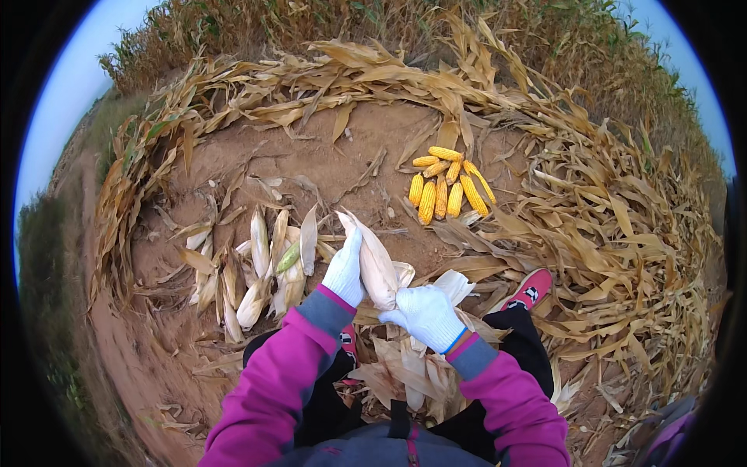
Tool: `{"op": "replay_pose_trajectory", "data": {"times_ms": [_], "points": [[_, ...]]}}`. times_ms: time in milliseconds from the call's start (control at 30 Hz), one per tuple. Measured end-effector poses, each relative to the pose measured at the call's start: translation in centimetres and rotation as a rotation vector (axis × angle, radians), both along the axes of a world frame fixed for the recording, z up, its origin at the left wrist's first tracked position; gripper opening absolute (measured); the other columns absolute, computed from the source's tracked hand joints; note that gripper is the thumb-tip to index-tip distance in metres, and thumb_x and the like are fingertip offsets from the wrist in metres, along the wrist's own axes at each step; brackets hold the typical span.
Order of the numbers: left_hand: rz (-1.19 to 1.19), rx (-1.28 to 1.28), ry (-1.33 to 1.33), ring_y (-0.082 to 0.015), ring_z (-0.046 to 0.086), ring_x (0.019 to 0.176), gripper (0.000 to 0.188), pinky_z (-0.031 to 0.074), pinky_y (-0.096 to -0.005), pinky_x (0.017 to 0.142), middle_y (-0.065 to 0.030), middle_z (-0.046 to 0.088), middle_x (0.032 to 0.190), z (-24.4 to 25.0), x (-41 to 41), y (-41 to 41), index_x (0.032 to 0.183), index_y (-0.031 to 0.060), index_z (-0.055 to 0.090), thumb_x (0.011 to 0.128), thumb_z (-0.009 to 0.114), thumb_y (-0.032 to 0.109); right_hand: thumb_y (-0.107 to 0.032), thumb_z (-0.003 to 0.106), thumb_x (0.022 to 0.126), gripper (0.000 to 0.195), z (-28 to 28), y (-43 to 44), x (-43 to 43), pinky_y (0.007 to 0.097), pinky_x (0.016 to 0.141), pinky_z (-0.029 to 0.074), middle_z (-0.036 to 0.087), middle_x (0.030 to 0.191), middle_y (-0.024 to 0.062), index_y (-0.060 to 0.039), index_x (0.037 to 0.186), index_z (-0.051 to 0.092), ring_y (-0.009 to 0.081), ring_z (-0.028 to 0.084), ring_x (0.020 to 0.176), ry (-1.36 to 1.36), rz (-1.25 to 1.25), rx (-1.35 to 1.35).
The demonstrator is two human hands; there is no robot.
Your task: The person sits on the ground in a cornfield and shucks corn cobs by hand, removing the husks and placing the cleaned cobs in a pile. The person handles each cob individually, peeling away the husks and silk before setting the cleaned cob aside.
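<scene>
An ear of corn in a pale dry husk [375, 262] is held upright, slightly tilted, between my hands. My left hand [346, 269], in a white knit glove, supports its left side with the fingers partly hidden. At the ear's lower end, my right hand [427, 315], also gloved, is closed on the husk. Pale husk pieces [454, 286] stick out behind that hand. Several unhusked ears [257, 292] lie on the ground to the left, one with a green patch. Beyond my hands, to the right, rests a group of husked yellow cobs [448, 185].
Cut dry corn stalks [613, 233] curve around the reddish soil [280, 154] in front and on the right. Loose husks [402, 373] lie between my legs, near my pink shoes [532, 290]. Standing corn [350, 23] rises beyond, and a dirt track [128, 373] runs along the left.
</scene>
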State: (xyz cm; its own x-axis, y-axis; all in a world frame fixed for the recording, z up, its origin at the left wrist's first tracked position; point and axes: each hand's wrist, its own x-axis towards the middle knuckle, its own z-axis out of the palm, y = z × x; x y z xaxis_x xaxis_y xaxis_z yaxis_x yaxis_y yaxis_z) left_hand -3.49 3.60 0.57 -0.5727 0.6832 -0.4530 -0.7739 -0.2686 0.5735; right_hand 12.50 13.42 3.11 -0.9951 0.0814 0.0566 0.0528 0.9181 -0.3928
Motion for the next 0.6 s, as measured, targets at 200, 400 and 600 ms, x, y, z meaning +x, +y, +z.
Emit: {"op": "replay_pose_trajectory", "data": {"times_ms": [200,400,600], "points": [[-0.151,0.062,-0.042,-0.0215,0.061,0.106,0.052,0.051,-0.0357,0.093,-0.0094,0.063,0.117,0.6,1.1,0.4,0.131,0.0089,0.054,0.097,0.056,0.049,-0.052,0.066,0.084,0.047,1.2,0.4,1.0,0.0411,0.059,0.051,0.062,0.062,0.0130,-0.0058,0.074,0.062,0.0314,0.066,0.064,-0.009,0.161,0.066],[-0.373,0.051,-0.135,-0.0187,0.060,0.105,0.051,0.049,-0.0302,0.093,-0.0080,0.062,0.121,0.4,1.8,0.7,0.135,0.0108,0.053,0.099,0.054,0.047,-0.054,0.062,0.087,0.050,2.3,0.5,1.9,0.0442,0.066,0.051,0.062,0.067,0.0159,-0.0048,0.076,0.063,0.0360,0.065,0.069,-0.064,0.257,-0.218],[-0.326,0.065,-0.092,-0.0182,0.060,0.105,0.046,0.048,-0.0287,0.094,-0.0084,0.061,0.120,0.2,2.4,0.5,0.136,0.0087,0.052,0.101,0.053,0.039,-0.054,0.060,0.088,0.053,1.6,2.0,2.8,0.0483,0.068,0.050,0.063,0.073,0.0196,-0.0022,0.080,0.062,0.0398,0.064,0.074,-0.193,0.187,-0.319]]}}
